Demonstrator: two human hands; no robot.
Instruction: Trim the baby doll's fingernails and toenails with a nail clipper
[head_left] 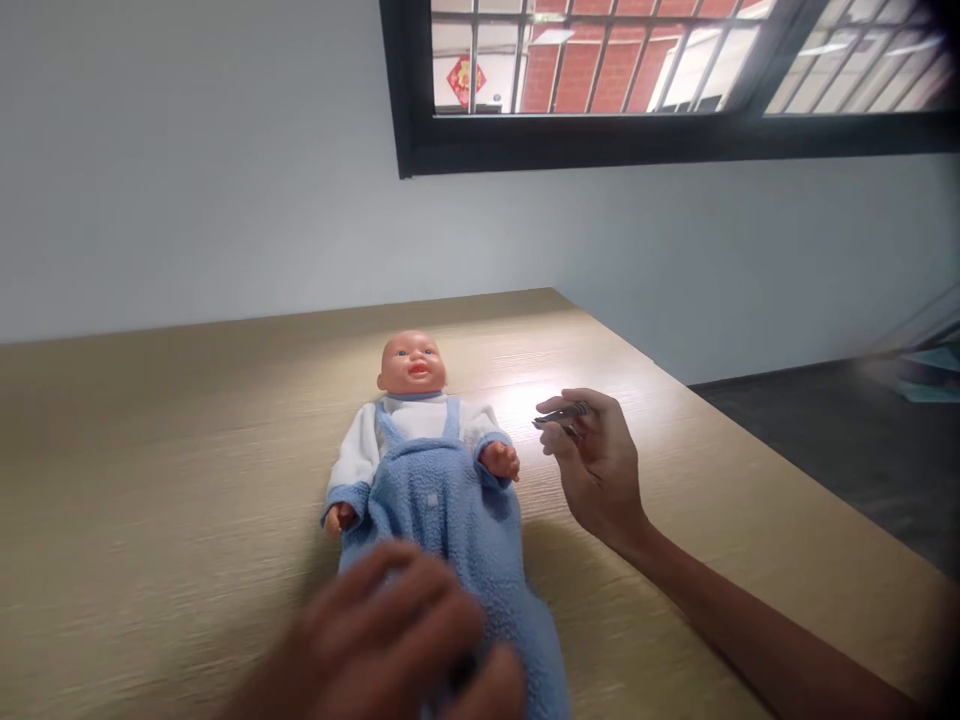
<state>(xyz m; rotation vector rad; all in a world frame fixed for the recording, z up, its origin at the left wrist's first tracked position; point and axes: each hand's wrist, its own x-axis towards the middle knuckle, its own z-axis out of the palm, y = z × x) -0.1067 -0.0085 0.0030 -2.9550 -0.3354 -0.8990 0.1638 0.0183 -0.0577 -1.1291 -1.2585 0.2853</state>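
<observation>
Nubby cloth overalls (457,525); smooth plastic doll head (412,362)

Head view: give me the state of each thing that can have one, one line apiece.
Baby doll: lying face up, eyes and mouth open
Blue overalls: worn by the doll, both straps up
Right hand: raised, closed on the clippers
Small metal clippers: held; open or shut, too small to tell
Left hand: curled, blurred; grip unclear
</observation>
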